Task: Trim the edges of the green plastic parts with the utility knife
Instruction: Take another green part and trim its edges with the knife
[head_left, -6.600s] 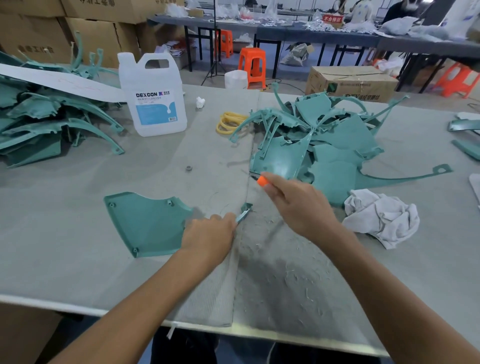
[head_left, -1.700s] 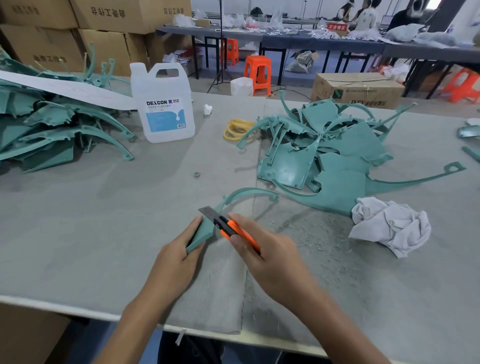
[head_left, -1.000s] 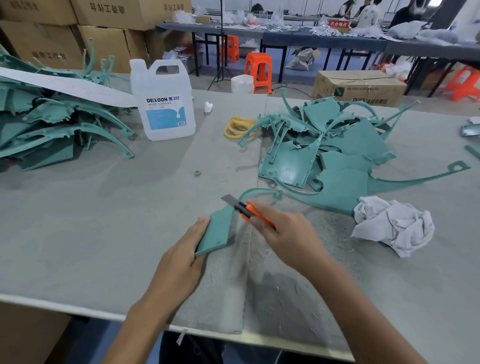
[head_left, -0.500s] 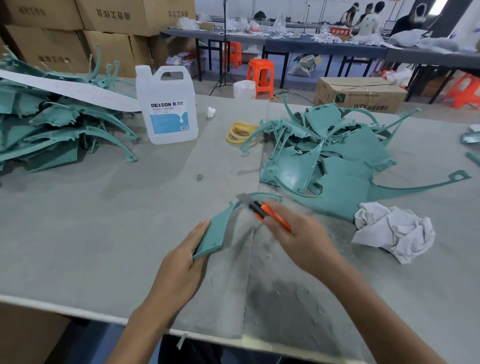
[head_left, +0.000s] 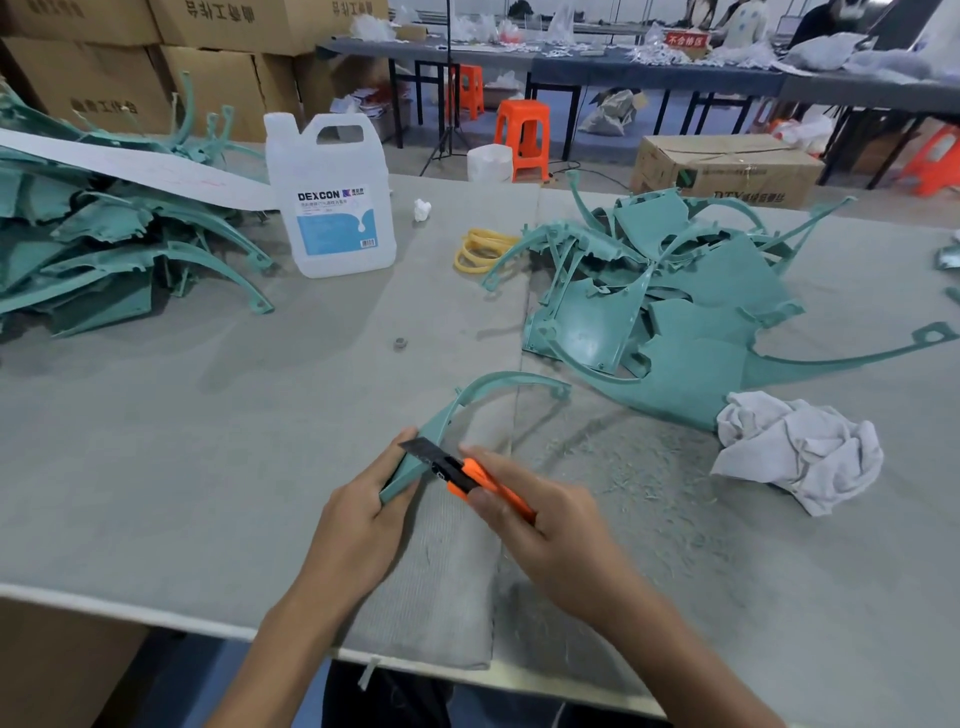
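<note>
The left hand (head_left: 363, 519) grips a curved green plastic part (head_left: 441, 418) over the bench (head_left: 208, 441), nearer than the clear plastic jug (head_left: 332, 208). The right hand (head_left: 540, 525) is clamped on the orange utility knife (head_left: 467, 475), blade at the part's edge. Green shavings (head_left: 623, 467) suggest some trimming is done; the heap of green plastic parts (head_left: 701, 332) right of the jug likely awaits.

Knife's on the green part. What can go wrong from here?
1. The blade of the orange utility knife lies beside the fingertips of the left hand on the curved green plastic part; a slip could cut them.
2. The left hand grips only the part's wide end; the long arm may twist, and the right hand could gouge the edge.
</note>
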